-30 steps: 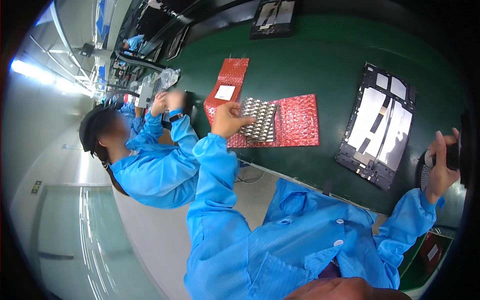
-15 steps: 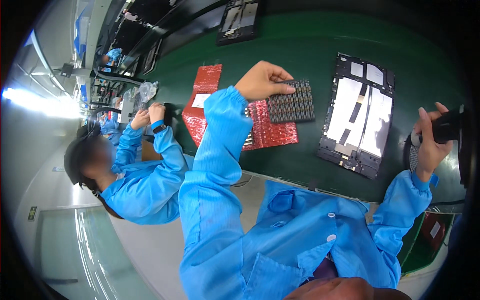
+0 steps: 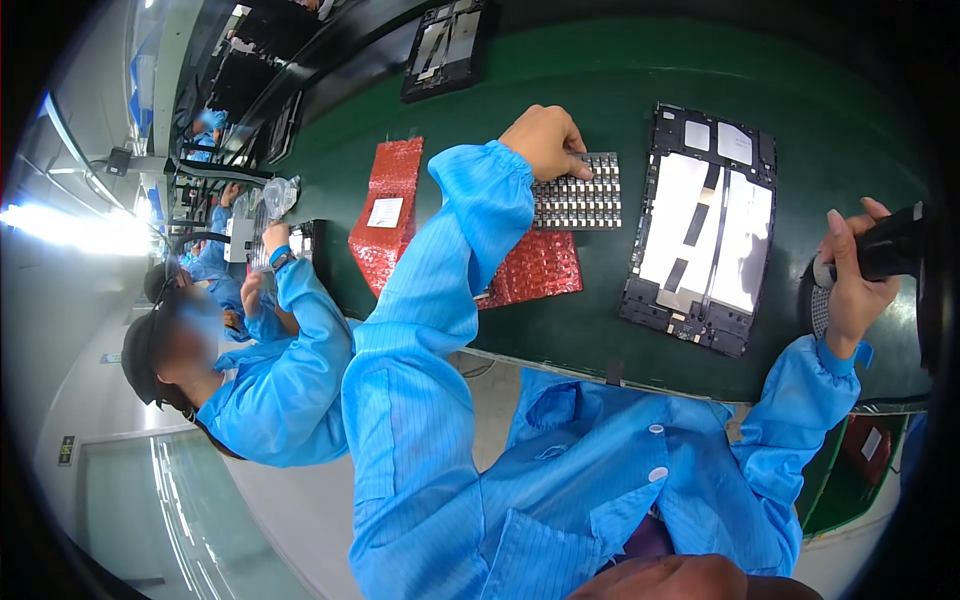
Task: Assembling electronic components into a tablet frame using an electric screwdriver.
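Note:
My left hand (image 3: pixel 548 143) is closed, its thumb and fingers pinching the upper edge of a flat sheet of small metallic parts in rows (image 3: pixel 590 205). The sheet overlaps a red bubble-wrap sleeve (image 3: pixel 540 268), and my left sleeve covers part of both. To its right lies an opened tablet-like device (image 3: pixel 735 225) with a black frame and silver panels. At the far right my right hand (image 3: pixel 855 285) is curled round a black cylindrical object (image 3: pixel 890 247). A round piece with a meshed surface (image 3: pixel 820 305) sits beside that hand; its kind is unclear.
Another red bubble-wrap piece with a white label (image 3: pixel 390 190) lies left of my left arm. A second opened device (image 3: pixel 443 50) stands at the back of the green table (image 3: pixel 600 90). On the left a co-worker in blue (image 3: pixel 285 400) works at the same table.
The sheet in my left hand has tilted, so its rows now look silvery instead of dark. My right hand keeps its place. The co-worker's hands have moved apart.

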`<control>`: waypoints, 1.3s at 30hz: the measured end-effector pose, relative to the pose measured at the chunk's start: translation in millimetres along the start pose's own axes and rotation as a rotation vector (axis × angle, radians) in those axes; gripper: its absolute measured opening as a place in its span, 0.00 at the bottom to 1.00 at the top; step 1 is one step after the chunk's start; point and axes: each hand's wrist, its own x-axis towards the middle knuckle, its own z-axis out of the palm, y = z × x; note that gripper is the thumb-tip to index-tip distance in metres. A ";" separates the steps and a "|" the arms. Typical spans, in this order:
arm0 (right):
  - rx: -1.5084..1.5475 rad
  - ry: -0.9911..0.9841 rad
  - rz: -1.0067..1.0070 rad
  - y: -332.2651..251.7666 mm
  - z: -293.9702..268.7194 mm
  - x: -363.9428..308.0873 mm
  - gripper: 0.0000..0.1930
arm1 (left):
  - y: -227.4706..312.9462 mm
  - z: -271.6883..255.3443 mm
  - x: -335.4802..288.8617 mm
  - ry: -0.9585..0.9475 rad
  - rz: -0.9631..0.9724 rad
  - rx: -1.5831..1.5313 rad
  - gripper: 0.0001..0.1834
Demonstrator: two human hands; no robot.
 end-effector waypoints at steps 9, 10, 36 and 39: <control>0.032 0.015 0.024 -4.3 -0.9 -0.5 0.16 | -17.6 23.6 -4.4 0.333 0.472 0.054 0.08; -0.001 0.005 0.015 -3.2 -4.9 -1.8 0.16 | -17.2 28.4 -5.1 0.364 0.492 0.053 0.08; -0.074 -0.008 0.012 0.4 -7.0 -2.9 0.16 | -84.1 -5.2 -42.9 0.434 0.128 -0.066 0.15; -0.034 -0.010 0.010 -2.8 -9.3 -2.8 0.17 | -67.8 0.3 -43.5 0.558 0.275 0.344 0.19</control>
